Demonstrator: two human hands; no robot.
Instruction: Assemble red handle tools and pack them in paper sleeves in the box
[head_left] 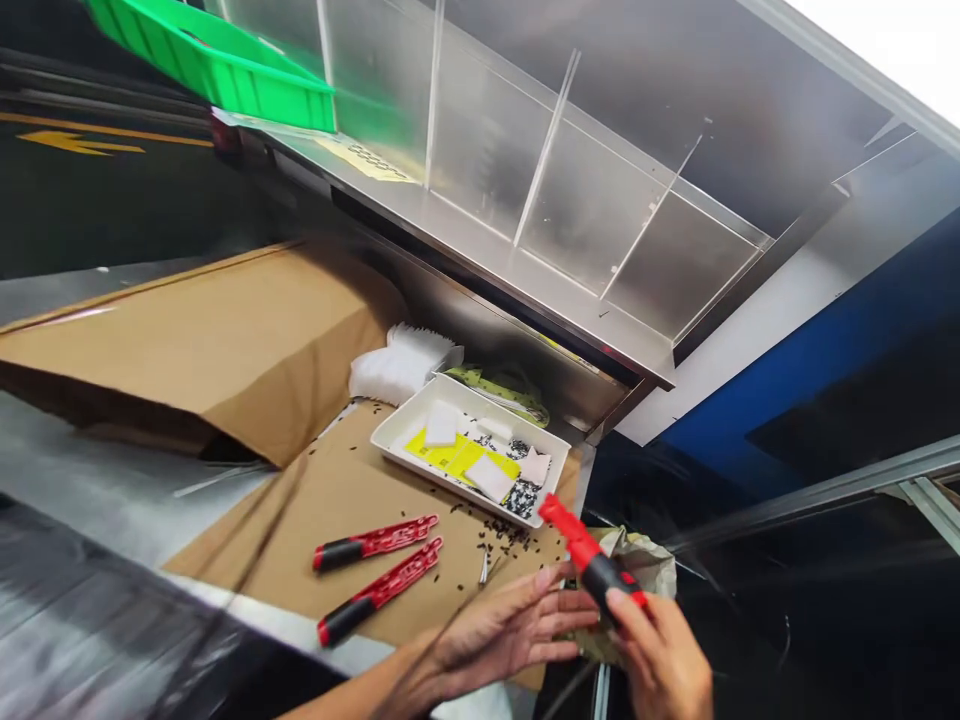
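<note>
My right hand [667,655] is closed around the black grip of a red and black plastic tool handle [581,545], whose red end points up and to the left. Just left of it, my left hand [525,620] has its fingers stretched out, palm facing the handle, and holds nothing. Two more red and black handle halves [382,585] lie side by side on the brown paper, their ribbed insides showing. Many small black parts [510,535] are scattered between them and a white tray [390,440]. A small pointed metal item [484,566] lies near my left wrist.
The tray holds white pads [442,424], a yellow sheet [457,455] and small black parts. Behind it are a white bundle [405,362] and a green patterned cloth [502,390]. A large brown paper bag [225,340] lies left; a green bin [270,85] stands on the metal shelf.
</note>
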